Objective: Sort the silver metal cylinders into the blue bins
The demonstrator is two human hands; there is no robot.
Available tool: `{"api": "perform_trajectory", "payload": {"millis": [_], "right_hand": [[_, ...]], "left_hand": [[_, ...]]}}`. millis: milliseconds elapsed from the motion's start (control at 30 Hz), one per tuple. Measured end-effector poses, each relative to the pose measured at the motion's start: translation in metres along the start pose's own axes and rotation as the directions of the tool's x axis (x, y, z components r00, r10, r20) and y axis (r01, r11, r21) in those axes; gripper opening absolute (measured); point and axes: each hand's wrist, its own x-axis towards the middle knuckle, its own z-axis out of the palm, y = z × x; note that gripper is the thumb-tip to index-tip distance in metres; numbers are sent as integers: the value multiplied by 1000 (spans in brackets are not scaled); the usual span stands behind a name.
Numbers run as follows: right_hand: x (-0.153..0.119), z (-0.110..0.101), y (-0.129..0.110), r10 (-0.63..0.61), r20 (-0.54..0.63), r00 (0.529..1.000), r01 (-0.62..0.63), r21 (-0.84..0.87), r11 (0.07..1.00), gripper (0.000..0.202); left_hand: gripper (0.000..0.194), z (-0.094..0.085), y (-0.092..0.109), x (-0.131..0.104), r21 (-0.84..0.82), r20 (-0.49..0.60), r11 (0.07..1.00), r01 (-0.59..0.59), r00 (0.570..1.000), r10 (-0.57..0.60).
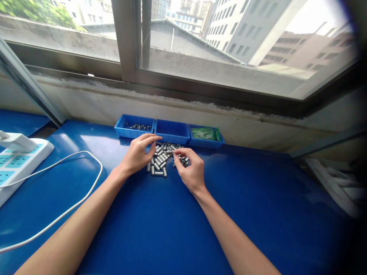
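So both hands are working over a loose pile of small silvery metal cylinders (162,156) on a blue table (149,229), near its far edge, just in front of three blue bins. The left hand (139,152) is hovering at the pile's left side, half open, thumb and fingers apart; can't tell if it's gripping anything. The right hand (191,168) is pinching at the right side, thumb and index nearly closed, seemingly on one cylinder, though it's too small to be sure.

The left bin (130,133) is holding small metal screws or similar bits, the middle bin (172,131) is showing its blue floor, and the right bin (203,143) is holding a green-tinted plastic bag (204,133). A white power strip (25,164) is sitting by the table's left edge, with a white cable (99,172) looping nearby. No readable labels anywhere.
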Motion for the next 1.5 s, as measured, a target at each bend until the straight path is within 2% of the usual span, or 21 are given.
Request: {"api": "perform_trajectory", "payload": {"millis": [133,267,400,500,600,733,867,1033,1100,1200,1267,1333,1400,1500], "right_hand": [[1,0,1,184,-13,983,-175,244,954,13],[3,2,-5,309,53,950,-293,504,813,26],[3,3,-11,346,148,926,-363,595,717,36],[3,4,-11,344,177,922,-379,593,711,37],[2,1,-8,321,141,936,-347,507,789,31],[2,-6,-6,248,79,965,-260,290,921,23],[3,-13,-4,185,35,982,-188,169,968,19],[5,-16,0,138,8,990,-138,102,985,17],[7,-20,1,102,-8,995,-101,43,994,16],[10,-31,1,6,6,1000,-5,-121,993,10],[11,-40,2,-59,101,993,80,-225,971,8],[12,-49,3,-88,232,969,155,-291,944,8],[12,-56,6,-89,337,937,207,-332,920,9],[10,-59,10,-86,420,903,245,-340,908,16]], "left_hand": [[33,4,17,-7,-102,132,995,-4,991,18],[33,9,28,-8,-208,136,978,-20,990,50],[18,12,31,-9,-218,101,975,-42,993,65],[13,13,29,-9,-203,98,979,-34,994,54],[14,11,20,-4,-172,54,983,64,997,-56],[21,0,-4,11,-111,-126,964,243,958,-256],[23,-15,-27,22,118,-232,949,293,937,-261],[30,-20,-34,20,100,-272,924,370,903,-332],[31,-19,-31,17,98,-270,935,340,914,-303],[29,-15,-24,10,136,-223,968,213,958,-180],[27,-11,-19,5,166,-132,981,102,988,-80],[25,-6,-15,0,151,-27,989,3,1000,1],[24,0,-10,-5,133,85,988,-78,994,68],[25,7,-2,-11,95,199,984,-149,972,128]]}}
